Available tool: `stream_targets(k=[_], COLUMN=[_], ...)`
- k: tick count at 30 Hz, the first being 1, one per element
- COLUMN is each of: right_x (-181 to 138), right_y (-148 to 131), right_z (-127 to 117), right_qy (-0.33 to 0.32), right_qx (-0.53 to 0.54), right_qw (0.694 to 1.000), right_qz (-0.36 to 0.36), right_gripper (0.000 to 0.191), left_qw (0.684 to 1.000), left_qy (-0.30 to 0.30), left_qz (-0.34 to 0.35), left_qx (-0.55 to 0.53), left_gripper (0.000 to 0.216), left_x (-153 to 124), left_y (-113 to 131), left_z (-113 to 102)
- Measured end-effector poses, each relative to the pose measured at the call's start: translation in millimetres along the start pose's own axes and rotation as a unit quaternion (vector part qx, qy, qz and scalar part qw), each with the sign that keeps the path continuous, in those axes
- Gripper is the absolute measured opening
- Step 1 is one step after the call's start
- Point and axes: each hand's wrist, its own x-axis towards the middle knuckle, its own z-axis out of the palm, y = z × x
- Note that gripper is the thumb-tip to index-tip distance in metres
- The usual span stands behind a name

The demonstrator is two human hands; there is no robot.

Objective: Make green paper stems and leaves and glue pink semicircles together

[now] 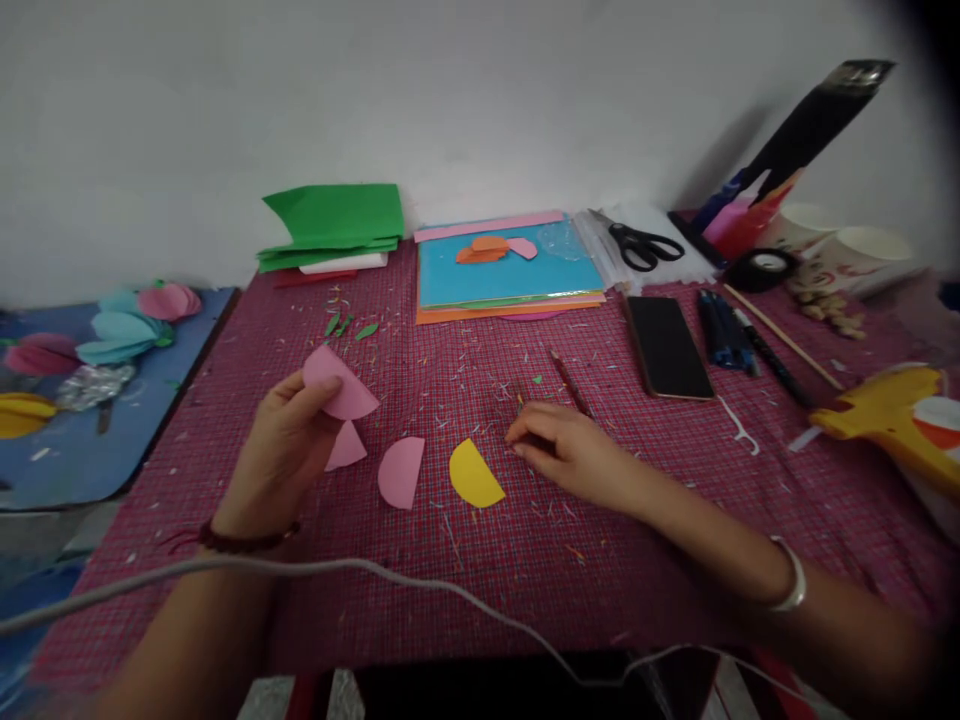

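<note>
My left hand (289, 430) pinches a folded pink paper half circle (341, 385) between thumb and fingers, a little above the table. Partly under that hand lies another pink paper piece (346, 447). To its right, a pink half circle (400, 473) and a yellow half circle (477, 476) rest flat on the cloth. My right hand (566, 450) is low over the table, right of the yellow one, with its fingers curled together. What they hold, if anything, cannot be made out. Just beyond it lies a thin dark pencil (570, 383).
Green paper (337, 220) and a blue sheet stack (510, 275) stand at the back. Scissors (641, 245), a phone (669, 347), pens (726, 330) and a yellow glue gun (892, 410) are to the right. A white cable (360, 565) crosses in front. Paper flowers (124, 325) lie left.
</note>
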Motion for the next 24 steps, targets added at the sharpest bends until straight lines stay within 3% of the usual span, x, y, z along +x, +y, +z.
stream_targets(k=[4, 8, 12, 15, 19, 22, 24], right_x=[17, 45, 65, 71, 83, 107, 128], right_y=[-26, -44, -48, -46, -39, -32, -29], right_z=[0, 8, 14, 11, 2, 6, 16], right_qy=[-0.110, -0.175, -0.239, -0.274, -0.258, -0.162, -0.084], right_qx=[-0.114, -0.228, -0.287, -0.241, -0.063, 0.091, 0.138], right_qw=[0.987, 0.956, 0.927, 0.930, 0.964, 0.979, 0.979], right_qz=[-0.020, -0.047, -0.031, -0.030, 0.001, 0.087, 0.128], right_gripper=[0.021, 0.034, 0.024, 0.010, 0.014, 0.009, 0.005], left_qw=[0.997, 0.993, 0.987, 0.982, 0.978, 0.978, 0.978], left_qy=[0.023, 0.028, 0.045, 0.055, 0.086, 0.098, 0.102], left_qz=[-0.037, -0.048, -0.051, -0.051, -0.014, 0.019, 0.016], left_qx=[-0.059, -0.106, -0.145, -0.171, -0.189, -0.183, -0.183], left_gripper=[0.009, 0.013, 0.013, 0.013, 0.013, 0.013, 0.014], left_x=[5, 8, 12, 15, 16, 16, 16], left_y=[-9, -6, -3, 4, 17, 23, 24], left_z=[-12, -16, -20, -25, -34, -38, -38])
